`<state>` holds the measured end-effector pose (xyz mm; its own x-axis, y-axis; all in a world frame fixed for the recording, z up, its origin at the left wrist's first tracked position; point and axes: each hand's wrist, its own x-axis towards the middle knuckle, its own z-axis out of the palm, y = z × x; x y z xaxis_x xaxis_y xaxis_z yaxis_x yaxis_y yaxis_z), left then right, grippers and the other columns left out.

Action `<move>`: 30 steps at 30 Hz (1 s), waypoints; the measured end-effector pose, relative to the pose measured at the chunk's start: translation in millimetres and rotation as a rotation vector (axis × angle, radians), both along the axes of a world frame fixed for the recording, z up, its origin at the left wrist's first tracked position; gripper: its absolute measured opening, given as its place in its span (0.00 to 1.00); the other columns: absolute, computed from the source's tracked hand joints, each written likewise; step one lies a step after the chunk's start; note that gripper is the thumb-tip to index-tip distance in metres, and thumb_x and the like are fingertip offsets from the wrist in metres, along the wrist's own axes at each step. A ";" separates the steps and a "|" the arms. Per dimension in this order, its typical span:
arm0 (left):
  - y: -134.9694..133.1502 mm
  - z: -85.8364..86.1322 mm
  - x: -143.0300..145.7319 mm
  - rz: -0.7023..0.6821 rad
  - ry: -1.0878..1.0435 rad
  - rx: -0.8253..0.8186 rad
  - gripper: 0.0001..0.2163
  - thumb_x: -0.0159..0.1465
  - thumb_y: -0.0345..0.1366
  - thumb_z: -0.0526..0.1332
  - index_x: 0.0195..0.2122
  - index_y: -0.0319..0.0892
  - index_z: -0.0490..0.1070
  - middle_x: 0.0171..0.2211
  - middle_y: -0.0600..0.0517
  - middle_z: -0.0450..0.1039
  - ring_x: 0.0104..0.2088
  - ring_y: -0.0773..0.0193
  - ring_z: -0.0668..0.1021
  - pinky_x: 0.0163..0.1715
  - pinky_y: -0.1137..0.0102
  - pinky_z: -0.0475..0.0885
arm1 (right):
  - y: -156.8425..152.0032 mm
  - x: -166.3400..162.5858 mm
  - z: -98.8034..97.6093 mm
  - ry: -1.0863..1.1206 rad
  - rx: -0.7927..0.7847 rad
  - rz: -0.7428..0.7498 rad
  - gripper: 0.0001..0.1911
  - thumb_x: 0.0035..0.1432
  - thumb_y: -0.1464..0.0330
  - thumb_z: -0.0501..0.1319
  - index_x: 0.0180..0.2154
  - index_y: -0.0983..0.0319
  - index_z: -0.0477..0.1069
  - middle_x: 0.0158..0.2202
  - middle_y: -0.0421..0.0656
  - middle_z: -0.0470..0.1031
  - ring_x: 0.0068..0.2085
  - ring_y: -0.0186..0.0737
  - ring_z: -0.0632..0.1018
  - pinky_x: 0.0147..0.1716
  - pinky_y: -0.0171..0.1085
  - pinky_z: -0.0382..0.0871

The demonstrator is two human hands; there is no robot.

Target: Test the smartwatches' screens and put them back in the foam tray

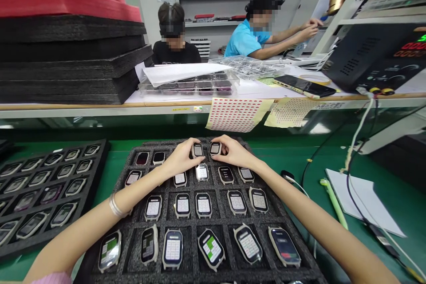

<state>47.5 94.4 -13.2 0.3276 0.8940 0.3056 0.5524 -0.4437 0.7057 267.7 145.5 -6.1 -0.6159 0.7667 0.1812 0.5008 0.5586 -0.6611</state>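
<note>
My left hand (184, 158) pinches a strapless smartwatch (197, 149) with a lit screen at the far side of the black foam tray (165, 222). Just right of it, my right hand (229, 151) has its thumb and fingers closed on a second lit smartwatch (215, 148). Both watch faces point toward me. Below the hands, rows of similar watches sit in the tray's square pockets; many screens show a white grid. One watch (211, 248) in the near row has green patches on its screen. My forearms hide some pockets along both sides.
Another foam tray of watches (43, 186) lies at left. At right are a white paper pad (362, 204), a green pen (334, 203) and cables. The shelf ahead bears stacked black foam (66, 62), a phone (304, 85) and a power supply (372, 57). Two people sit beyond.
</note>
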 end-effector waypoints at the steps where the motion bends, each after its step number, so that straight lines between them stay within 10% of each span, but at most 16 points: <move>1: 5.9 -1.5 1.4 -0.001 0.042 0.011 0.17 0.56 0.40 0.63 0.45 0.42 0.65 0.41 0.47 0.68 0.45 0.51 0.72 0.47 0.56 0.65 | 2.0 0.2 0.0 -0.047 0.050 -0.006 0.23 0.49 0.69 0.66 0.47 0.67 0.68 0.36 0.47 0.69 0.34 0.45 0.75 0.35 0.43 0.71; 10: 11.1 12.8 -5.7 -0.041 0.376 0.051 0.20 0.56 0.49 0.62 0.46 0.44 0.68 0.45 0.46 0.67 0.47 0.51 0.67 0.48 0.58 0.61 | -5.4 13.6 26.3 -0.341 0.275 0.059 0.26 0.51 0.64 0.66 0.52 0.64 0.68 0.49 0.53 0.67 0.49 0.58 0.68 0.48 0.52 0.60; 18: -14.0 16.8 -70.6 0.333 0.495 -0.072 0.06 0.61 0.32 0.56 0.31 0.38 0.70 0.34 0.40 0.70 0.46 0.44 0.70 0.47 0.51 0.59 | -18.8 -59.8 32.6 -0.285 0.265 0.333 0.11 0.65 0.67 0.55 0.46 0.60 0.72 0.44 0.46 0.75 0.45 0.47 0.71 0.47 0.43 0.62; 24: -11.3 -3.2 -86.2 0.383 0.302 -0.166 0.08 0.58 0.38 0.60 0.29 0.37 0.69 0.32 0.42 0.70 0.39 0.50 0.73 0.39 0.62 0.65 | -15.7 -124.7 -0.5 -0.247 0.211 0.096 0.06 0.56 0.74 0.63 0.37 0.67 0.73 0.32 0.52 0.75 0.40 0.54 0.74 0.41 0.44 0.63; 30: -13.4 -0.1 -90.4 0.201 -0.145 -0.254 0.16 0.55 0.47 0.63 0.20 0.40 0.66 0.20 0.53 0.67 0.27 0.60 0.72 0.30 0.69 0.66 | -15.1 -118.7 -2.3 -0.031 0.053 0.045 0.11 0.53 0.71 0.66 0.39 0.67 0.71 0.27 0.44 0.73 0.32 0.46 0.76 0.32 0.38 0.66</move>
<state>-42.9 81.0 -13.3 0.1067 0.9896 0.0962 0.4965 -0.1369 0.8571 149.0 130.4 -8.4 -0.6554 0.7279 0.2014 0.4940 0.6148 -0.6148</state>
